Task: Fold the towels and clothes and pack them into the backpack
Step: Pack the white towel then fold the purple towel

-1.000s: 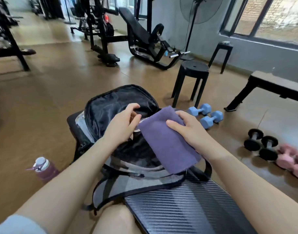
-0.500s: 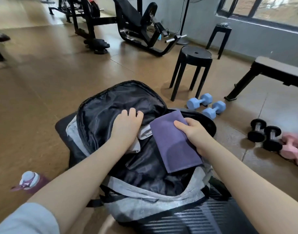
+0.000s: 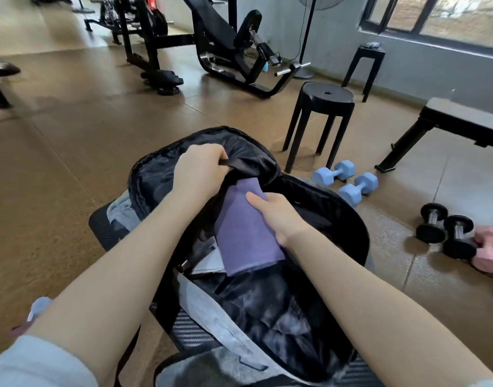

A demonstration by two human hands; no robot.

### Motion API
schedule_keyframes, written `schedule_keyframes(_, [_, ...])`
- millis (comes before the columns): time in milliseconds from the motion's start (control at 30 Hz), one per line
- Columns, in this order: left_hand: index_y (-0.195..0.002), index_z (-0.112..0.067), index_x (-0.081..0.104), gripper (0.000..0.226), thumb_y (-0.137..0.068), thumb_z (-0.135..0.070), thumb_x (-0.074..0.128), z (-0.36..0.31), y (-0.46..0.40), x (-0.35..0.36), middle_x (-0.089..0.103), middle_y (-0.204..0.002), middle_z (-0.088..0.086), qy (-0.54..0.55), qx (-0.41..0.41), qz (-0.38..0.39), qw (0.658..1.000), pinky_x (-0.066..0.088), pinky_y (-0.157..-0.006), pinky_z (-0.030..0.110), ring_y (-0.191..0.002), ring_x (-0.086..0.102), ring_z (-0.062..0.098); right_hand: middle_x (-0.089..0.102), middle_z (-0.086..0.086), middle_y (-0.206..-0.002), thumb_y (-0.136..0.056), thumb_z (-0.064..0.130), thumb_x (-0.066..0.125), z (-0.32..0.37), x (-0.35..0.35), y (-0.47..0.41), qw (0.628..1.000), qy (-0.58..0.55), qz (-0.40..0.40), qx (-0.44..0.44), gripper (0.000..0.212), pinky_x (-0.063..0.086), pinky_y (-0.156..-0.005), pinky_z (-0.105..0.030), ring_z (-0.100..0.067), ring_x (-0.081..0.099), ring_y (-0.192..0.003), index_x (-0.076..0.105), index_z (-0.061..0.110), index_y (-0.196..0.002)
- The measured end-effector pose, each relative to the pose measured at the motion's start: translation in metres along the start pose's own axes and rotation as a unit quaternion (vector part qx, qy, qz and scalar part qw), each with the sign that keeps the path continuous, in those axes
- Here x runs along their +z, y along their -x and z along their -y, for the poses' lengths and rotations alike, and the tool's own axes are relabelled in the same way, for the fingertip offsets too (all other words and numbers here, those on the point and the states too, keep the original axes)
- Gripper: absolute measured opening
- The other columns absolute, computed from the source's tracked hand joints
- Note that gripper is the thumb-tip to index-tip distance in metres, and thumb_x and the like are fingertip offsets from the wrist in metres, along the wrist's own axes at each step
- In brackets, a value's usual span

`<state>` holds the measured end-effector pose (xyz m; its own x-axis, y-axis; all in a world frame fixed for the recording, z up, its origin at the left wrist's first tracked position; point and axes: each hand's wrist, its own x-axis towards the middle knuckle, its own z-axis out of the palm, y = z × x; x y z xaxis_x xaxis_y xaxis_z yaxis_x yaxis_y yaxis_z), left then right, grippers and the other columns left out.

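Observation:
A grey backpack [image 3: 212,311] with black lining lies unzipped on a black bench in front of me. My left hand [image 3: 199,170] grips a black inner flap or strap at the bag's far side and lifts it. My right hand [image 3: 279,215] holds a folded purple towel [image 3: 244,233], whose far end is tucked under that lifted flap inside the bag. A bit of pale fabric shows beneath the towel.
A black stool [image 3: 322,107] stands just beyond the bag. Two blue dumbbells [image 3: 348,180], black dumbbells [image 3: 443,227] and pink dumbbells [image 3: 488,252] lie on the floor at right. A black bench [image 3: 457,121] is far right. A water bottle [image 3: 34,311] stands at lower left.
My left hand moved from pressing inside the bag to gripping and lifting the black flap. My right hand pushed the purple towel further in, under the flap.

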<state>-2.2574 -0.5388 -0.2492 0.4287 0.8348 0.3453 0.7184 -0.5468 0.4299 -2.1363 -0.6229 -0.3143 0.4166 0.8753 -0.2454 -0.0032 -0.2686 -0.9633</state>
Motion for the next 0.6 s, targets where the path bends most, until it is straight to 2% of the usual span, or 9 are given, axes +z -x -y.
schedule_keyframes(67, [-0.101, -0.013, 0.065, 0.018, -0.086, -0.022, 0.059, 0.003, 0.005, 0.005, 0.067, -0.106, 0.008, 0.004, 0.003, 0.005, 1.000, 0.039, -0.077, 0.031, -0.103, 0.055, 0.031, 0.050, -0.007, -0.076, -0.087, 0.027, 0.065, -0.003, 0.012, -0.011, 0.995, 0.062, -0.068, -0.030, 0.023, 0.036, -0.064, -0.028, -0.017, 0.047, -0.072, 0.053, 0.008, -0.082])
schedule_keyframes(133, [-0.101, -0.014, 0.065, 0.018, -0.085, -0.021, 0.060, 0.009, 0.012, 0.013, 0.068, -0.104, 0.008, 0.005, 0.005, 0.023, 1.000, 0.036, -0.073, 0.030, -0.102, 0.056, 0.030, 0.057, -0.011, -0.106, -0.083, 0.032, 0.068, -0.014, 0.013, -0.009, 0.982, 0.150, -0.109, -0.029, 0.050, 0.039, -0.080, -0.029, -0.022, 0.052, -0.099, 0.048, 0.004, -0.119])
schedule_keyframes(233, [-0.100, -0.015, 0.065, 0.017, -0.086, -0.023, 0.060, 0.017, 0.021, 0.023, 0.068, -0.103, 0.007, 0.016, -0.009, 0.043, 0.999, 0.035, -0.073, 0.030, -0.102, 0.057, 0.030, 0.047, -0.013, -0.130, -0.077, 0.040, 0.071, -0.030, -0.004, 0.017, 0.940, 0.265, -0.156, -0.149, 0.074, 0.039, -0.099, -0.037, -0.026, 0.043, -0.121, 0.040, 0.004, -0.133])
schedule_keyframes(300, [-0.100, -0.016, 0.064, 0.020, -0.084, -0.027, 0.063, 0.020, 0.022, 0.023, 0.068, -0.104, 0.006, 0.024, 0.004, 0.056, 0.998, 0.037, -0.077, 0.031, -0.103, 0.056, 0.028, 0.045, -0.013, -0.132, -0.076, 0.052, 0.064, -0.041, -0.018, 0.037, 0.893, 0.348, -0.062, -0.277, 0.074, 0.038, -0.103, -0.039, -0.026, 0.042, -0.124, 0.046, 0.004, -0.130])
schedule_keyframes(333, [-0.101, -0.017, 0.064, 0.023, -0.082, -0.031, 0.066, 0.022, 0.024, 0.022, 0.067, -0.105, 0.004, 0.030, 0.020, 0.073, 0.997, 0.038, -0.079, 0.031, -0.103, 0.056, 0.027, 0.042, -0.014, -0.139, -0.076, 0.058, 0.058, -0.046, -0.023, 0.044, 0.852, 0.415, 0.009, -0.319, 0.079, 0.034, -0.108, -0.040, -0.027, 0.039, -0.130, 0.046, 0.005, -0.133])
schedule_keyframes(400, [-0.102, -0.019, 0.063, 0.031, -0.078, -0.037, 0.070, 0.028, 0.029, 0.021, 0.067, -0.106, 0.000, 0.038, 0.052, 0.107, 0.992, 0.040, -0.081, 0.032, -0.102, 0.057, 0.024, 0.023, -0.012, -0.154, -0.078, 0.069, 0.046, -0.060, -0.028, 0.049, 0.757, 0.528, 0.114, -0.368, 0.090, 0.020, -0.115, -0.039, -0.028, 0.023, -0.142, 0.032, 0.010, -0.144])
schedule_keyframes(433, [-0.101, -0.019, 0.063, 0.032, -0.077, -0.038, 0.070, 0.032, 0.033, 0.021, 0.067, -0.104, -0.001, 0.043, 0.066, 0.108, 0.991, 0.041, -0.081, 0.033, -0.100, 0.058, 0.023, 0.013, -0.009, -0.155, -0.079, 0.073, 0.039, -0.065, -0.028, 0.048, 0.730, 0.558, 0.140, -0.367, 0.093, 0.014, -0.115, -0.038, -0.026, 0.014, -0.144, 0.024, 0.012, -0.147])
schedule_keyframes(500, [-0.094, -0.017, 0.066, 0.024, -0.081, -0.037, 0.067, 0.037, 0.039, 0.022, 0.070, -0.095, 0.001, 0.052, 0.076, 0.073, 0.993, 0.044, -0.076, 0.035, -0.092, 0.060, 0.025, 0.006, -0.006, -0.154, -0.082, 0.075, 0.025, -0.075, -0.022, 0.044, 0.720, 0.577, 0.149, -0.355, 0.093, 0.009, -0.115, -0.038, -0.023, 0.007, -0.143, 0.017, 0.010, -0.148])
schedule_keyframes(600, [-0.082, -0.013, 0.067, 0.021, -0.086, -0.032, 0.061, 0.035, 0.043, 0.024, 0.069, -0.077, 0.006, 0.066, 0.079, 0.014, 0.995, 0.045, -0.069, 0.037, -0.078, 0.060, 0.027, 0.017, -0.012, -0.154, -0.084, 0.074, 0.018, -0.082, -0.005, 0.036, 0.720, 0.588, 0.118, -0.349, 0.092, 0.017, -0.115, -0.043, -0.029, 0.017, -0.142, 0.018, 0.007, -0.147])
